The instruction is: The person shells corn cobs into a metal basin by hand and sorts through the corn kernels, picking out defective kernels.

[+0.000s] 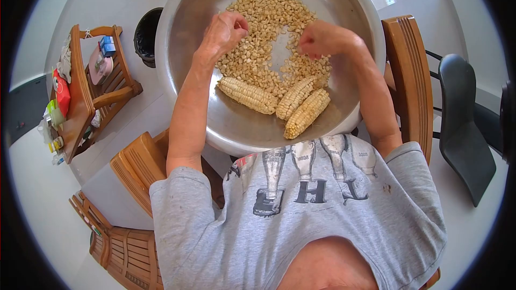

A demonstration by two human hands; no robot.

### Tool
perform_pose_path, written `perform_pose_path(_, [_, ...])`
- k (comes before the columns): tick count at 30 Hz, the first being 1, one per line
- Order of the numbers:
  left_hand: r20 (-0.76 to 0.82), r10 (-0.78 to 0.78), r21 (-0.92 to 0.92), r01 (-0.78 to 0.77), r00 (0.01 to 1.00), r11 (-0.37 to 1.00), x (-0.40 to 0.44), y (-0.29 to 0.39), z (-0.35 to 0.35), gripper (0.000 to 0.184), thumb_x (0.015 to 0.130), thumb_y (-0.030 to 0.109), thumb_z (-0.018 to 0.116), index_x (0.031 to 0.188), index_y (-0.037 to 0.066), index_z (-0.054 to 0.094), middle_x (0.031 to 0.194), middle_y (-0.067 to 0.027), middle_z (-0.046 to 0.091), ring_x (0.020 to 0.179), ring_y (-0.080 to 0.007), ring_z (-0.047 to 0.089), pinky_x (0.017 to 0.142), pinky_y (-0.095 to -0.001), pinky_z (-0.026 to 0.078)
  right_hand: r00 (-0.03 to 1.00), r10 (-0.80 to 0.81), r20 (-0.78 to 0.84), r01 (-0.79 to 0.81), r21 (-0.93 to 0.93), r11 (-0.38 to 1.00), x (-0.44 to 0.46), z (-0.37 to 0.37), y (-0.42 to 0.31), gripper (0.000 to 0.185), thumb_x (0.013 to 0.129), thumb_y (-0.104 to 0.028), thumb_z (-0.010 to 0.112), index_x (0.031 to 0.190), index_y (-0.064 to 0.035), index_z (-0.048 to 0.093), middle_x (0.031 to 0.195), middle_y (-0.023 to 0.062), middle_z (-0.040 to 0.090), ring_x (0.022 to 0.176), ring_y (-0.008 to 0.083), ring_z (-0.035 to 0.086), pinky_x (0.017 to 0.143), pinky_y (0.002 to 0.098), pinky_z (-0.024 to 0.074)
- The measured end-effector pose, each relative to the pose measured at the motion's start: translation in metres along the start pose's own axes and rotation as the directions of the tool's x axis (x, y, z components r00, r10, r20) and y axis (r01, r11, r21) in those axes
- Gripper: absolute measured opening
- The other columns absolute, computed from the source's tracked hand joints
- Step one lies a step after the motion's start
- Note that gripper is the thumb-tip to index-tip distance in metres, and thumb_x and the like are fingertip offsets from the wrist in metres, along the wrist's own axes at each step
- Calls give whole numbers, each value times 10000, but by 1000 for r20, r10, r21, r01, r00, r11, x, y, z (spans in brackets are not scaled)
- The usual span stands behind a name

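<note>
A wide metal basin (185, 37) holds a ring-shaped spread of loose pale corn kernels (274, 8). My left hand (224, 31) is over the left part of the kernels, its fingers curled together; whatever they hold, if anything, is hidden. On the right side of the kernels, my right hand (322, 39) points downward with bent fingers pressed together, and their contents cannot be made out. Three cobs with kernels on them lie nearest my body: one on the left (247, 95), one in the middle (295, 97) and one on the right (307, 114). Neither hand touches them.
A black bin (146, 37) stands left of the basin. Farther left is a wooden chair (114, 95) beside various packages. Another wooden chair back (411, 86) stands close on the right, with a black chair (461, 113) beyond it. A wooden bench (126, 247) is at the lower left.
</note>
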State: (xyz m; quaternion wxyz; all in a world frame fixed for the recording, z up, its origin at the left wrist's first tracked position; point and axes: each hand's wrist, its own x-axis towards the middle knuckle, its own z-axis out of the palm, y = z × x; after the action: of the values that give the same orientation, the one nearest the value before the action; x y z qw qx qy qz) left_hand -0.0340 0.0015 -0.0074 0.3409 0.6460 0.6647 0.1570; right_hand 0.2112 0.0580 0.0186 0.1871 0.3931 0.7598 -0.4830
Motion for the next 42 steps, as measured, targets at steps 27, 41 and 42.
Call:
perform_pose_path(27, [-189, -17, 111, 38, 982, 993, -7, 14, 0, 271, 768, 223, 567, 970, 57, 639, 814, -151, 649, 810, -317, 615, 759, -390, 463, 979, -183, 92, 202, -262, 944, 34, 74, -43, 488, 806, -79, 455, 1287, -155, 419, 815, 163, 632, 736, 286, 625, 683, 374, 495])
perform_pose_path(41, [-103, -163, 335, 189, 981, 923, -14, 8, -12, 363, 673, 193, 692, 1000, 55, 615, 964, -164, 624, 953, -302, 581, 833, -402, 438, 848, 25, -530, -218, -306, 927, 27, 3, 8, 226, 795, -184, 550, 938, -22, 614, 937, 176, 626, 877, 330, 605, 763, 436, 477])
perform_pose_path(42, [-85, -155, 328, 175, 984, 928, -15, 8, -11, 369, 673, 175, 692, 1004, 37, 605, 976, -170, 620, 962, -309, 579, 842, -410, 437, 869, 20, -495, -200, -313, 929, 28, 4, 5, 216, 788, -181, 553, 916, -20, 619, 933, 174, 627, 871, 334, 604, 759, 436, 478])
